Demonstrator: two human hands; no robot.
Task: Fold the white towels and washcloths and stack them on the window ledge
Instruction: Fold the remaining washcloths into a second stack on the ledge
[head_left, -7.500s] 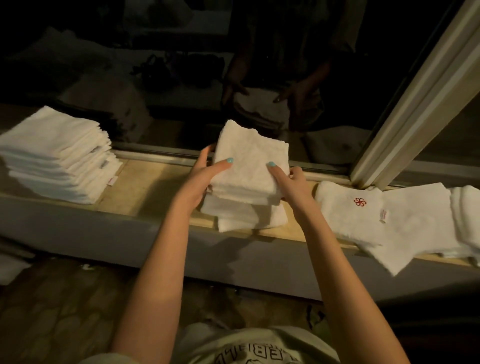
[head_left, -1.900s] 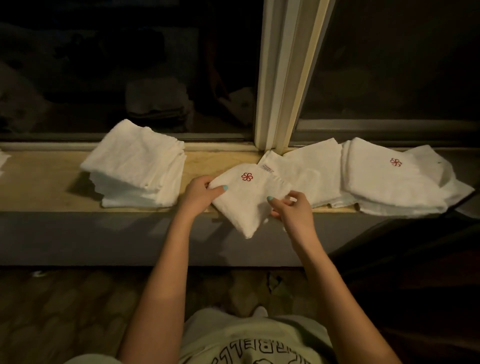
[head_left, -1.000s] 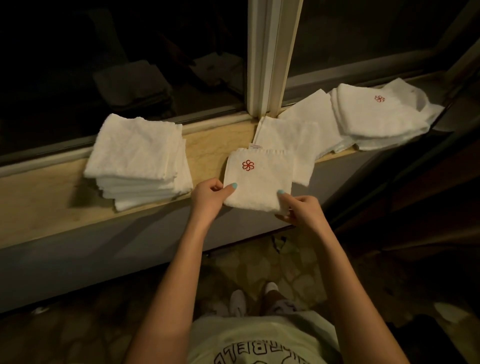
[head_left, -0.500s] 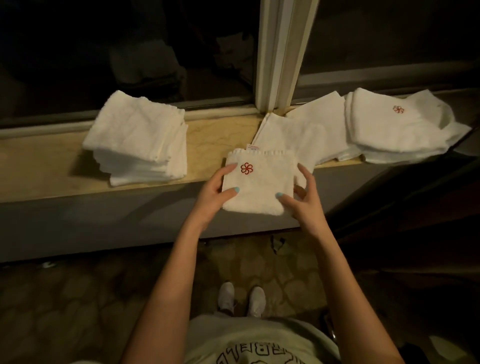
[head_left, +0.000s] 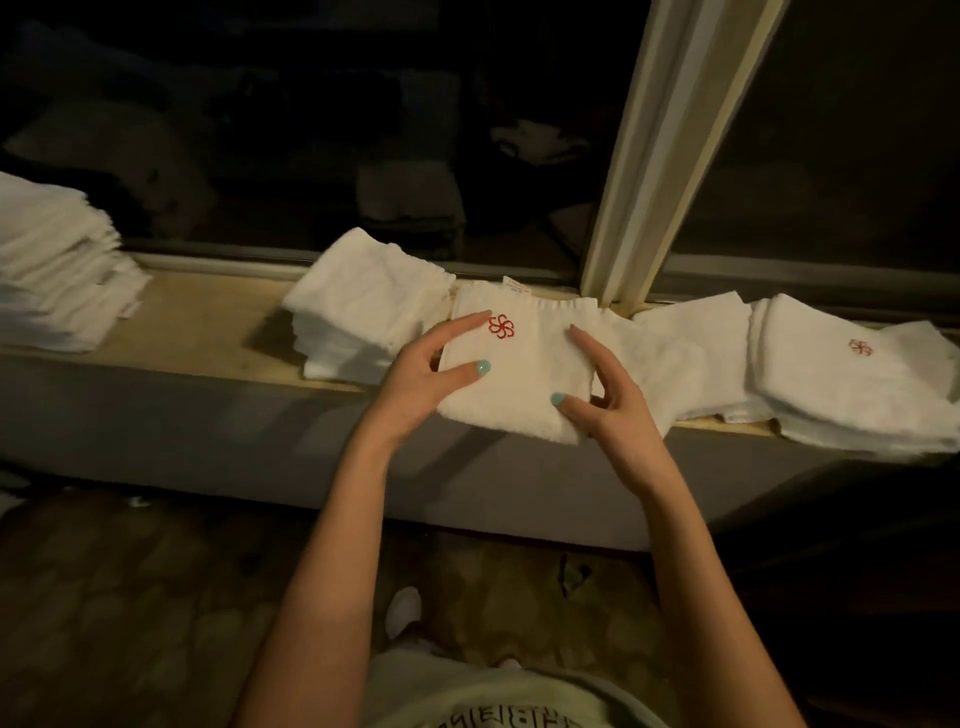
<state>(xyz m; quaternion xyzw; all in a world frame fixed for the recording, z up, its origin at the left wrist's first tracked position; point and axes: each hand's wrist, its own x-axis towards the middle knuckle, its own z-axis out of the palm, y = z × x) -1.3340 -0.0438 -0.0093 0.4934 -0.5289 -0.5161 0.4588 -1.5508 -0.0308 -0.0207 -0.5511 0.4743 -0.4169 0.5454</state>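
Left hand (head_left: 431, 376) was on the washcloth's left edge, thumb and forefinger lying on top and the other fingers out of sight. Right hand (head_left: 608, 402) mirrored it on the right edge, with its spare fingers curled in at the side. So both hands were closed on the folded washcloth (head_left: 519, 382), red flower facing up, with its near edge hanging past the front of the window ledge (head_left: 208, 322).

What changed: half a second earlier there was bare ledge between this cloth and the small stack (head_left: 363, 322). Now its far left corner was right up against that stack. A second back the hands were only pinching the near corners, so I'd say the folding was finished and this one was headed onto the stack.

Plenty left though. Loose cloths (head_left: 691, 353) lay flat just right of the hands, by the foot of the window post (head_left: 675, 156). Further right sat a sloppy pile (head_left: 841, 384) with its own red flower. A tall stack (head_left: 52, 270) sat well off to the left, looking done.
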